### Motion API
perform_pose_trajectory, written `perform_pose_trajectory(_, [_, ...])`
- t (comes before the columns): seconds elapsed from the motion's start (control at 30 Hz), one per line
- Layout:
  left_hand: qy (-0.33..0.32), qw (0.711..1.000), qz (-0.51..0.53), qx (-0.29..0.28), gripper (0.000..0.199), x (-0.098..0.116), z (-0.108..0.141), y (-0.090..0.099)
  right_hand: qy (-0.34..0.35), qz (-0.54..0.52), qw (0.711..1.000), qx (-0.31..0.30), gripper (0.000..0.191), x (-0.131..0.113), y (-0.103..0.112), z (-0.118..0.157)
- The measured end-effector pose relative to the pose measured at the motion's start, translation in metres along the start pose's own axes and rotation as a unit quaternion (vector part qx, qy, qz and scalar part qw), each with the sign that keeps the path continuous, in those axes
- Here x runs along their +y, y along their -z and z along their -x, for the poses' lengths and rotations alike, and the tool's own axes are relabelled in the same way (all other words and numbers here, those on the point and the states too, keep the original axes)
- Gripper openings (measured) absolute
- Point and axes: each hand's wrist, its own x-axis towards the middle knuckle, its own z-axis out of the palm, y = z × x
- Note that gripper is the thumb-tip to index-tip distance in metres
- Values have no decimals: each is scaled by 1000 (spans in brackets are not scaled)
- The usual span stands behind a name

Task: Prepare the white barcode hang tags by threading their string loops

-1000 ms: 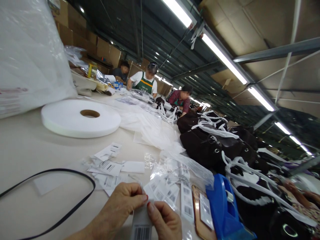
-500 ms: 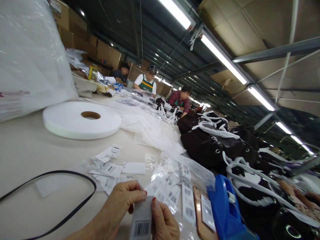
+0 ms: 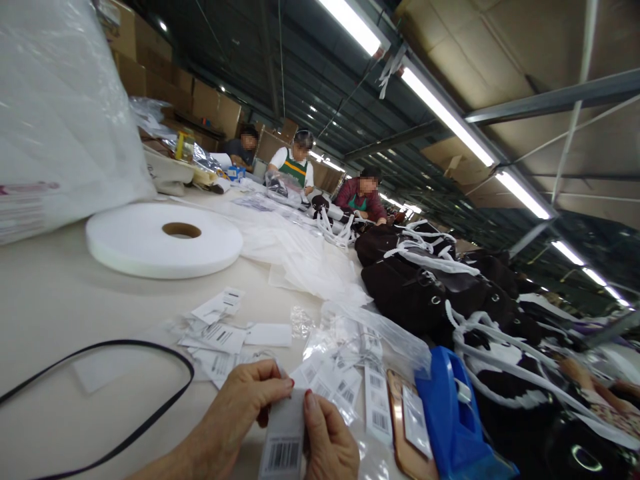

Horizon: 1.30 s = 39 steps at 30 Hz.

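Note:
Both hands meet at the bottom middle of the view around one barcode tag (image 3: 283,433). It is a pale tag with a printed barcode on its lower part. My left hand (image 3: 240,407) pinches the tag's upper left edge between thumb and fingers. Along the right edge, my right hand (image 3: 327,437) grips it with thumb and curled fingers. Just beyond my left hand lies a loose pile of white hang tags (image 3: 220,338) with thin strings. More barcode labels (image 3: 377,403) lie right of my right hand, some under clear plastic.
A white tape roll (image 3: 135,243) lies flat at left, beside a large plastic bag (image 3: 65,120). A black strap (image 3: 185,363) loops at lower left. At right are a phone (image 3: 400,427), a blue tape dispenser (image 3: 450,413) and black bags (image 3: 400,293) with white cords. Co-workers (image 3: 295,163) stand beyond.
My hands and the tag stay almost still. In the background, one co-worker has lifted a clear plastic-wrapped item, and another's arm has shifted right towards the black bags.

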Motion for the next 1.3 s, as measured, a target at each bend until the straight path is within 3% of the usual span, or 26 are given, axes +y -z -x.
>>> perform_pose_trajectory(0.23, [46, 998, 42, -14, 34, -18, -9, 2, 26, 25, 999, 26, 27, -5, 5, -2])
perform_pose_trajectory(0.37, [80, 996, 46, -17, 30, -30, -7, -4, 28, 43, 998, 40, 29, -5, 7, -3])
perform_pose_trajectory(0.63, [62, 993, 100, -3, 27, -16, 5, -10, 22, 15, 998, 51, 31, -3, 4, -2])
perform_pose_trajectory(0.93, [41, 998, 40, -17, 20, -17, 2, -6, 3, 59, 998, -37, 30, -23, 12, -8])
perform_pose_trajectory(1.13, [63, 996, 62, -20, 20, -12, 4, -8, -69, 14, 996, -63, 28, -21, 19, -15])
perform_pose_trajectory(1.3, [85, 992, 82, -31, 28, -17, 3, -8, -39, 19, 997, -58, 24, -23, 19, -13])
